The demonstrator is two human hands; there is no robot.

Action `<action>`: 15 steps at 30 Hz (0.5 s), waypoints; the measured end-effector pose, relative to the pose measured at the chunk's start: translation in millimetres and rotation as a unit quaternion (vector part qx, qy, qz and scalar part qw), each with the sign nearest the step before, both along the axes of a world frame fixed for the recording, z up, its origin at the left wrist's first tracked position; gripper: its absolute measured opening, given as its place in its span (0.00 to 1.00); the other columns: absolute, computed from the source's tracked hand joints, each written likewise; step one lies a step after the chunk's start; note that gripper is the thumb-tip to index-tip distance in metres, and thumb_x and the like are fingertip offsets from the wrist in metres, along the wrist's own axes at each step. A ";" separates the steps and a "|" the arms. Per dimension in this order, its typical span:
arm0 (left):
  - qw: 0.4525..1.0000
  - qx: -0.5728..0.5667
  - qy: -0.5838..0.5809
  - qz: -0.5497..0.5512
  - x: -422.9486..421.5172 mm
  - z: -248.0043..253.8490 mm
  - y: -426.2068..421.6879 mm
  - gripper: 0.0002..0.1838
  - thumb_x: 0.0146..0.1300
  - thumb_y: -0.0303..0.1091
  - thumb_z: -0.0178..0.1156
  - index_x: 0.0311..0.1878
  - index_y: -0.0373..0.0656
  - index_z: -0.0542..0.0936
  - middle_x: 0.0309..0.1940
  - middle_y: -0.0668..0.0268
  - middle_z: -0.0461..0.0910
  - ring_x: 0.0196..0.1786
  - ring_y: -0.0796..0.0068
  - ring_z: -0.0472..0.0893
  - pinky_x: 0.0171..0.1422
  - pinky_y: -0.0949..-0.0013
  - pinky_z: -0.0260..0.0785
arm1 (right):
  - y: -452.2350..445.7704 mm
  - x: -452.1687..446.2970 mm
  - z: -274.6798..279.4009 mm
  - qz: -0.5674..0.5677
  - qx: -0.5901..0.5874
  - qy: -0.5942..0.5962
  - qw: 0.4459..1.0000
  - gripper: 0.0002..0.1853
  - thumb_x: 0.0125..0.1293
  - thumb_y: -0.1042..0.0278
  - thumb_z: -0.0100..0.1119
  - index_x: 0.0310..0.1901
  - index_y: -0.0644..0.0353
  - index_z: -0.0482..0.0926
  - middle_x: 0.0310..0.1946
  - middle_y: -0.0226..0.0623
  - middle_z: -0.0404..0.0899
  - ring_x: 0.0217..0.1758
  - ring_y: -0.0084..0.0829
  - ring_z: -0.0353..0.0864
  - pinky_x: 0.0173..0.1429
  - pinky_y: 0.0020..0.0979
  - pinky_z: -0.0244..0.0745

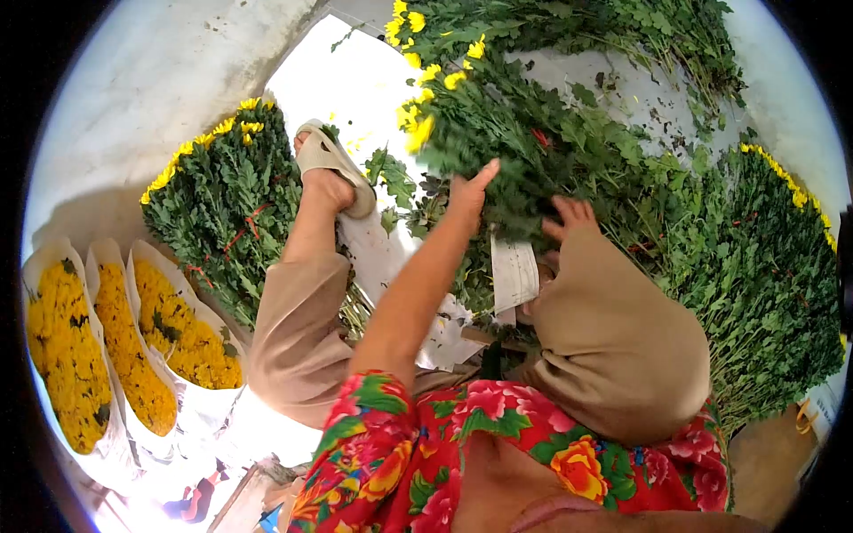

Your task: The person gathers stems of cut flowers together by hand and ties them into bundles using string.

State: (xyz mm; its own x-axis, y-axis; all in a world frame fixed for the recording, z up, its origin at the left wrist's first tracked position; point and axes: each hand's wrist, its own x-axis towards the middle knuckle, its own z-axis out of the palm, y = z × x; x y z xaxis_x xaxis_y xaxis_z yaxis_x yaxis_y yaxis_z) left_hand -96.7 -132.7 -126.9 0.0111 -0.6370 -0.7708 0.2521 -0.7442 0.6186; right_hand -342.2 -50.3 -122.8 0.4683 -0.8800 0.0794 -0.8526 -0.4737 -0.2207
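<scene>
A bunch of yellow chrysanthemums [449, 133] with dark green leaves lies across the space in front of me, its blooms blurred at the upper left. My left hand [471, 188] is closed on the leafy stems below those blooms, thumb pointing up and the other fingers mostly hidden. Nearer the stem ends, my right hand [571, 216] curls over the greenery just beyond my right knee; part of it is hidden. More leafy stems [604, 142] are heaped behind and beside the bunch. Below the hands is a pale, flat strip [515, 275].
A stacked bundle of chrysanthemums [227, 200] with red ties leans at left. Several white-wrapped bunches of yellow blooms [67, 355] stand lower left. A large pile [742, 275] fills the right side. My sandalled foot [338, 169] rests on a white sheet [342, 75] with loose leaves.
</scene>
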 end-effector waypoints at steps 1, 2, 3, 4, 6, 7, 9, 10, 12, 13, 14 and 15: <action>0.985 0.112 -0.004 0.129 -14.9 -2.7 7.0 0.61 0.51 0.53 0.75 0.76 0.34 0.47 0.72 0.46 0.58 0.73 0.48 0.60 0.74 0.48 0.55 | -0.2 -2.5 3.7 0.059 0.024 0.016 0.998 0.18 0.57 0.65 0.66 0.51 0.50 0.81 0.56 0.41 0.73 0.58 0.49 0.70 0.57 0.49 0.68; 0.969 0.167 -0.059 0.170 -20.8 -4.6 14.8 0.57 0.52 0.50 0.74 0.76 0.35 0.49 0.72 0.46 0.59 0.71 0.47 0.64 0.73 0.48 0.57 | -0.2 -5.0 7.2 0.118 0.050 0.029 0.991 0.17 0.57 0.63 0.66 0.50 0.50 0.81 0.57 0.41 0.73 0.59 0.49 0.69 0.57 0.49 0.67; 0.971 0.122 0.044 0.200 -9.9 -56.5 27.6 0.51 0.55 0.46 0.72 0.74 0.35 0.54 0.70 0.48 0.62 0.69 0.49 0.66 0.73 0.48 0.58 | -7.5 -6.3 14.4 0.125 0.071 -0.014 0.989 0.16 0.58 0.63 0.66 0.48 0.51 0.82 0.58 0.41 0.73 0.59 0.48 0.69 0.58 0.49 0.68; 0.960 0.073 0.144 0.227 6.5 -107.0 40.0 0.44 0.58 0.43 0.69 0.72 0.36 0.59 0.69 0.50 0.65 0.67 0.51 0.69 0.73 0.48 0.59 | -15.4 -4.6 14.4 0.130 0.092 -0.057 0.986 0.15 0.58 0.62 0.67 0.47 0.53 0.82 0.59 0.41 0.72 0.60 0.47 0.70 0.59 0.48 0.68; 0.952 0.063 0.180 0.240 19.0 -79.8 35.2 0.32 0.63 0.42 0.64 0.66 0.37 0.67 0.63 0.53 0.72 0.63 0.52 0.73 0.71 0.48 0.62 | -27.5 5.0 0.7 0.066 0.125 -0.140 0.980 0.24 0.53 0.62 0.73 0.52 0.58 0.78 0.59 0.46 0.71 0.59 0.49 0.72 0.58 0.46 0.70; 0.942 0.044 0.221 0.249 23.3 -68.7 31.1 0.21 0.68 0.40 0.58 0.59 0.38 0.75 0.58 0.56 0.78 0.59 0.54 0.76 0.69 0.48 0.65 | -40.1 23.9 14.0 -0.032 0.100 -0.134 0.985 0.23 0.57 0.63 0.70 0.54 0.57 0.77 0.59 0.45 0.71 0.58 0.49 0.72 0.60 0.47 0.69; 0.931 0.036 0.260 0.256 29.6 -71.0 28.5 0.21 0.67 0.39 0.58 0.59 0.39 0.75 0.58 0.57 0.78 0.59 0.54 0.76 0.69 0.47 0.65 | -54.6 39.3 16.0 -0.109 0.070 -0.107 0.986 0.27 0.62 0.64 0.65 0.62 0.57 0.71 0.58 0.45 0.71 0.57 0.51 0.71 0.61 0.48 0.68; 0.918 0.024 0.302 0.258 31.9 -72.4 27.3 0.21 0.66 0.39 0.58 0.59 0.39 0.75 0.59 0.57 0.77 0.59 0.54 0.76 0.68 0.46 0.65 | -55.5 43.5 14.3 -0.106 0.072 -0.107 0.986 0.27 0.62 0.64 0.65 0.62 0.57 0.71 0.58 0.45 0.71 0.57 0.51 0.71 0.61 0.48 0.68; 0.903 0.026 0.324 0.281 27.2 -69.3 26.8 0.21 0.65 0.38 0.59 0.59 0.41 0.75 0.58 0.58 0.78 0.59 0.54 0.77 0.68 0.46 0.65 | -54.3 53.9 11.7 -0.067 0.238 -0.097 0.964 0.30 0.63 0.64 0.64 0.66 0.57 0.67 0.62 0.46 0.70 0.59 0.53 0.71 0.63 0.47 0.68; 0.903 0.034 0.323 0.280 23.6 -61.0 27.0 0.21 0.66 0.37 0.58 0.60 0.40 0.75 0.59 0.59 0.78 0.60 0.55 0.76 0.69 0.47 0.64 | -47.7 57.4 4.4 -0.102 0.261 -0.101 0.955 0.30 0.65 0.65 0.62 0.69 0.54 0.66 0.62 0.47 0.72 0.61 0.53 0.72 0.63 0.47 0.69; 0.903 0.042 0.324 0.279 21.4 -52.4 26.2 0.21 0.66 0.37 0.58 0.60 0.40 0.75 0.60 0.59 0.77 0.61 0.56 0.75 0.70 0.49 0.63 | -46.5 55.7 -1.0 -0.099 0.261 -0.096 0.955 0.30 0.65 0.65 0.62 0.69 0.54 0.66 0.62 0.47 0.72 0.61 0.53 0.72 0.63 0.47 0.69; 0.901 0.028 0.335 0.272 21.7 -48.0 26.3 0.20 0.66 0.36 0.58 0.59 0.40 0.76 0.57 0.58 0.79 0.59 0.55 0.77 0.69 0.48 0.65 | -46.2 50.8 -4.2 -0.134 0.300 -0.171 0.929 0.29 0.65 0.68 0.62 0.68 0.52 0.68 0.60 0.47 0.74 0.61 0.52 0.73 0.63 0.46 0.71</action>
State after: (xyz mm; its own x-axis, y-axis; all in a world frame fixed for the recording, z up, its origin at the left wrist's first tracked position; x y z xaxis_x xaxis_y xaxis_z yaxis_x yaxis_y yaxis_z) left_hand -74.9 -106.4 -175.0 -0.1705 -0.6371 -0.7517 0.8927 -0.4228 0.1559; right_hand -291.4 -96.5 -127.0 0.2626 -0.8955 -0.3593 -0.7544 0.0415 -0.6551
